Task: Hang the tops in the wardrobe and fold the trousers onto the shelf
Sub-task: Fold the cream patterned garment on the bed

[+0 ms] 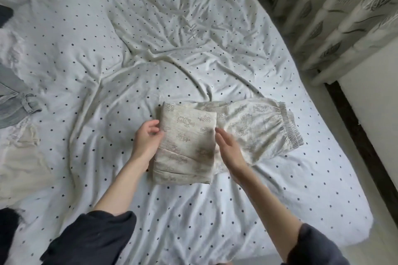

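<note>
Cream printed cotton trousers (247, 127) lying partly folded on white dotted bedsheet (193, 38), elastic waistband pointing right, leg end doubled over into thick pad at left. Left hand (148, 137) gripping left edge of folded pad, fingers curling round it. Right hand (228, 146) hovering flat beside pad's right edge, fingers straight, holding nothing. Grey denim garment (15, 103) lying at far left. Leaf-patterned curtain (336, 6) hanging at right.

The trousers (247, 127) at centre are cream with a faint grey-brown printed motif. The bed sheet (150, 49) is white with small dark dots. At nine o'clock lies a grey-blue denim garment (15, 101); at two o'clock, pale curtains (336, 13) carry grey leaves.
</note>
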Demonstrator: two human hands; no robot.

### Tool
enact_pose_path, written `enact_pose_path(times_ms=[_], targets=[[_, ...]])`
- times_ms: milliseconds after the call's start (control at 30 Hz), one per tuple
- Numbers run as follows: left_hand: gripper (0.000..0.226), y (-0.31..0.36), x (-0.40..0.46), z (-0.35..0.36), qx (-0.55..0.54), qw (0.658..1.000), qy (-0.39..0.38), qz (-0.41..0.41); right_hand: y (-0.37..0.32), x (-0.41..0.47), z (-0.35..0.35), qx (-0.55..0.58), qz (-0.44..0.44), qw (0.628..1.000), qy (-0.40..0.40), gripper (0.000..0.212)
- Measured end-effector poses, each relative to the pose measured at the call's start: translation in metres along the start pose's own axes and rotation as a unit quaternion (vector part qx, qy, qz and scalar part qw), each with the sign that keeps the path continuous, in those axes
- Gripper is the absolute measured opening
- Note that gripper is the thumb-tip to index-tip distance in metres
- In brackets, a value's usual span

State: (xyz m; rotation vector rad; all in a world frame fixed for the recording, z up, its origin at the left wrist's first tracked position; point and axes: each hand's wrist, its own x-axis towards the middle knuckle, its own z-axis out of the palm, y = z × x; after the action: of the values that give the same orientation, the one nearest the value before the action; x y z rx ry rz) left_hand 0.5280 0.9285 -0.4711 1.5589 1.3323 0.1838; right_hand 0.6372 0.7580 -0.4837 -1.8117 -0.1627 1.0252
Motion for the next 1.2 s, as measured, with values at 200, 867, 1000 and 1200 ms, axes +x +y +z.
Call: enact_pose_path(times_ms=[200,867,1000,1200], targets=[[0.053,-0.027,-0.004,-0.001,0.038,0.997,-0.068,-0.019,-0.009,0.027,0.010,-0.013,0.069,0.996,0.063,0.015],[0.019,-0.034,-0.003,0.009,-0.043,0.998,-0.043,-0.033,-0.021,0.048,0.023,-0.159,-0.120,0.969,0.146,0.038],[0.022,-0.014,-0.013,0.000,-0.122,0.982,-0.105,-0.094,-0.007,0.033,0.014,-0.211,-0.069,0.975,-0.032,0.037],[0.033,0.035,-0.036,0.013,-0.111,0.974,-0.180,-0.075,-0.027,0.030,-0.025,0.037,0.067,0.986,-0.147,0.046]])
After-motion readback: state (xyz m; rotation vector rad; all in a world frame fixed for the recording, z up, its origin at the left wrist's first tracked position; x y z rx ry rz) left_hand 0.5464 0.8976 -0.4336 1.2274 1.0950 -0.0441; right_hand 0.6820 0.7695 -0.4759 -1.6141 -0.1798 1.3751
